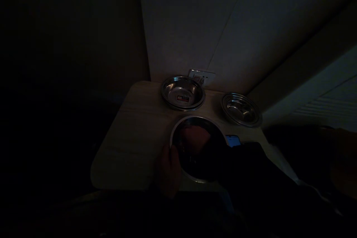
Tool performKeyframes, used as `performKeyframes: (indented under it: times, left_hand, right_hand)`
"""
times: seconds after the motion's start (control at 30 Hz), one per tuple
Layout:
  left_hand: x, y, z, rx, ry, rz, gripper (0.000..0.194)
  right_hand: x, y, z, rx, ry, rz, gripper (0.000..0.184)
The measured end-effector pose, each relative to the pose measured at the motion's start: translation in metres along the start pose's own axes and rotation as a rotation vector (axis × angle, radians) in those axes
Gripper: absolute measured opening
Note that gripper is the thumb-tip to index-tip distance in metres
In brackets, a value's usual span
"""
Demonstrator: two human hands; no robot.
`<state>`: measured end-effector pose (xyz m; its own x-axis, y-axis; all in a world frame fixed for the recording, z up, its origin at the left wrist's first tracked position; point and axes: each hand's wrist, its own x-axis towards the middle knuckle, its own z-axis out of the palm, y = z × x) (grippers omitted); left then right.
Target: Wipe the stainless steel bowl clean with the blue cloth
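Note:
The scene is very dark. A round metal bowl (174,131) sits at the front of a small wooden-topped table (125,148). My left hand (169,167) grips its rim on the near left side, thumb and fingers closed over the edge. Inside the bowl lies my right hand (195,139), its dark sleeve (251,167) reaching in from the right across the rim. The fingers of that hand are too dim to make out, and so is anything under them. Just right of the bowl, a phone (233,140) with a lit bluish screen is partly covered by the sleeve.
Behind stands a shallow metal bowl (182,93) with a small label inside, apparently stacked on another. Several nested metal bowls (241,109) stand at the back right. A wall socket (201,76) is on the wall behind the table. A dim orange-brown shape (344,156) at far right is unclear.

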<state>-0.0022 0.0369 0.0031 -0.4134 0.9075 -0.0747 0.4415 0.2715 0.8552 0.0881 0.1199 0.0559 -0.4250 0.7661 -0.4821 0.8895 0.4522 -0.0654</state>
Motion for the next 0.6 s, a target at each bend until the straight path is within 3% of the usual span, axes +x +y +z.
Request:
performKeyframes:
  times: [0.23, 0.6]
  left_hand:
    - [0.0014, 0.0002, -0.0004, -0.01, -0.033, -0.007, 0.026]
    - [0.0, -0.0002, -0.0014, 0.015, -0.058, -0.026, 0.028]
  right_hand:
    - [-0.0012, 0.0006, 0.0034, 0.003, 0.082, -0.036, 0.032]
    - [-0.0006, 0.0003, 0.0006, 0.011, 0.073, -0.061, 0.029]
